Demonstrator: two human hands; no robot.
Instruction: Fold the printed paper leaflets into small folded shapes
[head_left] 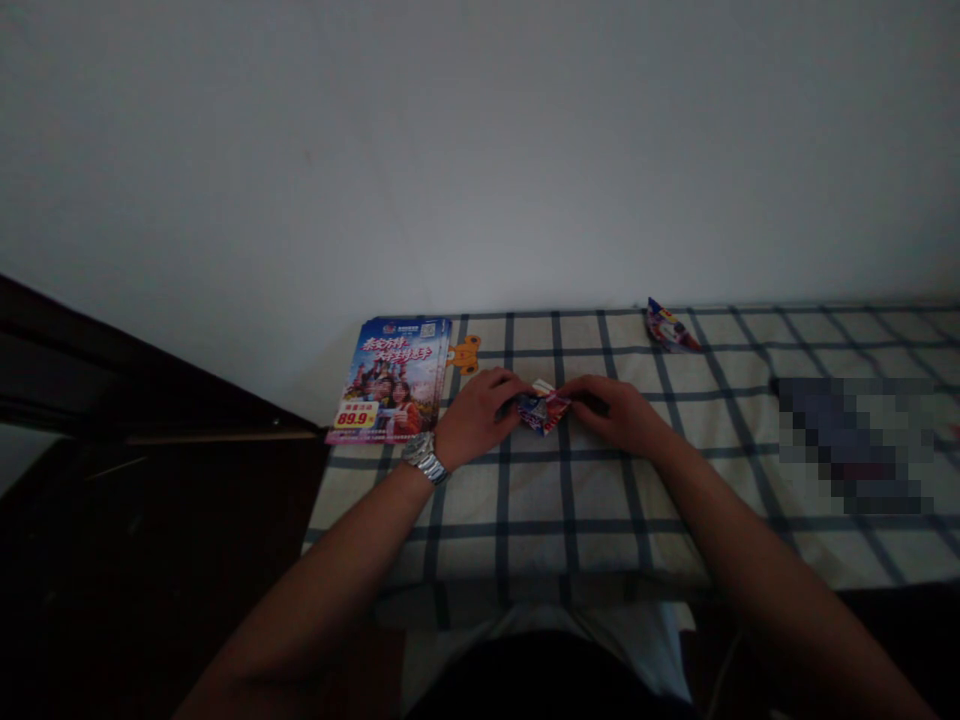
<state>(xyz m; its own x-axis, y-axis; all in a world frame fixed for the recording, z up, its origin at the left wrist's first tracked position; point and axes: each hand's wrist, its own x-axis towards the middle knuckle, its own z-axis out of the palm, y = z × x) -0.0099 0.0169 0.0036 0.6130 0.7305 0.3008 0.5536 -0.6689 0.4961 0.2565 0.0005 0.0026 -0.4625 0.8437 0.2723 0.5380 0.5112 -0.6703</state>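
Low over the checked cloth, my left hand [484,408] and my right hand [611,408] grip a small folded paper flyer [544,408] from opposite sides. The left fingers are bent onto its left edge, and the right thumb and fingers pinch its right edge. Blue, red and white print shows on the creased paper. A stack of flyers [394,375] with the same kind of colours lies by my left hand. Farther back on the right rests another folded flyer [670,328], apart from both hands. A metal watch [426,458] is on my left wrist.
A checked tablecloth [487,540] covers the table, which meets a pale wall [480,160] at the back. An orange bear picture [463,354] sits beside the stack. On the right, a dark blurred-out item [847,445] lies on the cloth. The table's left edge drops to a dark floor.
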